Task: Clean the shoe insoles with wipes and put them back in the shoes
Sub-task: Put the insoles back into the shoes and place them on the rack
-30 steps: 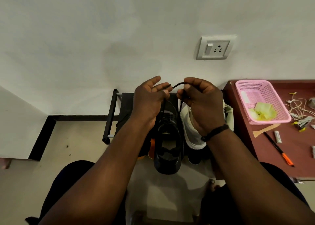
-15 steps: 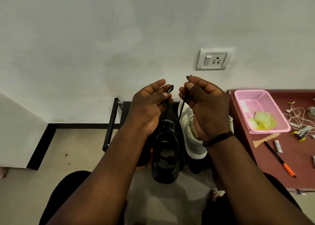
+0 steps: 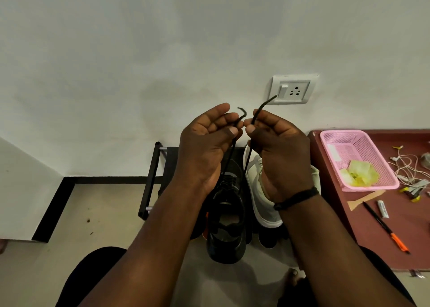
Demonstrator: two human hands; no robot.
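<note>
Both hands [image 3: 204, 148] pinch black laces [image 3: 229, 157].

Left hand [image 3: 204, 143], right hand [image 3: 279, 150] raised, pinching.

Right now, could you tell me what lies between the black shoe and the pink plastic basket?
In the head view, a white sneaker lies between the black shoe and the pink plastic basket, partly hidden by the right hand.
</note>
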